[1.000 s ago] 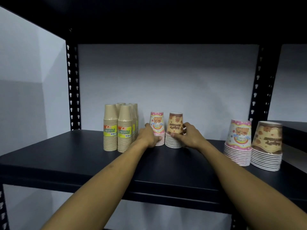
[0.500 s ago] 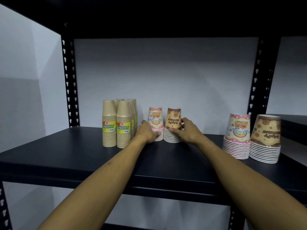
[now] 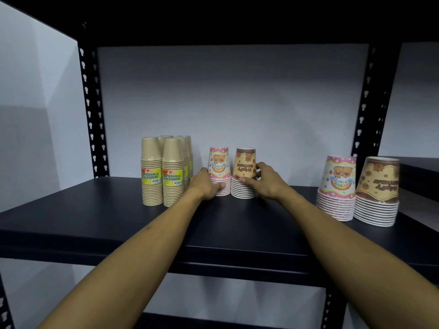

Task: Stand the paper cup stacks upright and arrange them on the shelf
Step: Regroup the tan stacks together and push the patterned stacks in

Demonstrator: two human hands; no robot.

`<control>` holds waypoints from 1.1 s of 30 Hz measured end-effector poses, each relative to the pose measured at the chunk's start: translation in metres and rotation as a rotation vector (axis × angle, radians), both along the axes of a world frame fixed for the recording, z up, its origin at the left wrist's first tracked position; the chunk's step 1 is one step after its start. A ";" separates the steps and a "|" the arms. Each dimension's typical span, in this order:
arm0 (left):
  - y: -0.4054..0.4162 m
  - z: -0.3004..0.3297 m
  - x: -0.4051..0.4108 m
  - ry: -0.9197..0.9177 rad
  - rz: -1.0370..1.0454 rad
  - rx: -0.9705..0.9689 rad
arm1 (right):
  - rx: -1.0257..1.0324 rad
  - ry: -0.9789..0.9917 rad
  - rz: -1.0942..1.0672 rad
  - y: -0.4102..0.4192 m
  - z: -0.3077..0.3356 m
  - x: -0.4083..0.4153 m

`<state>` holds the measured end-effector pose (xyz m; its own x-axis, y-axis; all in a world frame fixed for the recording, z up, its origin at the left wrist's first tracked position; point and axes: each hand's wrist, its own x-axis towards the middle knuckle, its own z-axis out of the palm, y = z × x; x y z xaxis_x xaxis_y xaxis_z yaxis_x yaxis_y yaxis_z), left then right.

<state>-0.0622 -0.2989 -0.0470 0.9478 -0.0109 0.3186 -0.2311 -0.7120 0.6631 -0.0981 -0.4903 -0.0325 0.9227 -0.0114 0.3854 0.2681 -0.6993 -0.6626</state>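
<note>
A pink cup stack (image 3: 219,166) and a brown cup stack (image 3: 245,168) stand rim-down side by side at the back of the black shelf (image 3: 99,217). My left hand (image 3: 207,185) wraps the lower left of the pink stack. My right hand (image 3: 267,182) grips the right side of the brown stack, thumb across its front. A second pink stack (image 3: 337,186) and a second brown stack (image 3: 377,191) stand nearer, at the right. Several tan wrapped stacks (image 3: 164,169) are grouped at the left.
Black perforated uprights (image 3: 91,110) (image 3: 370,103) frame the bay, with a white wall behind. Another shelf board hangs overhead. The neighbouring bay's shelf (image 3: 420,172) shows at the far right. Bare shelf surface lies in front of the stacks.
Both hands stay on the same two middle stacks, which have hardly moved on the shelf. My head has shifted, so everything sits a little differently in view.
</note>
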 end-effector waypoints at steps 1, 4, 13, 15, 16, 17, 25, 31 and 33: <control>0.000 0.000 0.000 0.002 -0.006 -0.004 | 0.000 0.002 0.001 0.000 0.000 0.000; 0.002 0.000 0.001 0.010 -0.018 -0.015 | -0.004 0.006 0.000 0.001 -0.001 0.000; 0.003 -0.001 0.001 0.037 -0.024 -0.004 | -0.032 0.013 -0.010 0.001 -0.002 0.003; 0.003 0.000 0.000 0.044 -0.025 -0.006 | -0.037 0.013 -0.014 0.001 -0.003 0.004; 0.003 0.000 -0.001 0.049 -0.028 -0.010 | -0.036 0.016 -0.013 0.001 -0.003 0.004; 0.002 0.000 -0.001 0.056 -0.033 -0.018 | -0.035 0.017 -0.012 0.001 -0.003 0.004; -0.003 0.002 -0.016 0.146 0.014 0.007 | -0.095 0.174 -0.055 -0.009 -0.005 -0.001; -0.001 -0.005 -0.039 0.146 0.000 0.361 | -0.488 0.343 -0.073 -0.022 -0.012 -0.021; -0.007 -0.009 -0.059 0.158 -0.056 0.431 | -0.546 0.302 -0.056 -0.023 -0.017 -0.038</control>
<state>-0.1217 -0.3063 -0.0564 0.9785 -0.1631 0.1258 -0.1970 -0.9197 0.3396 -0.1366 -0.5138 -0.0495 0.9955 0.0617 0.0719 0.0777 -0.9659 -0.2468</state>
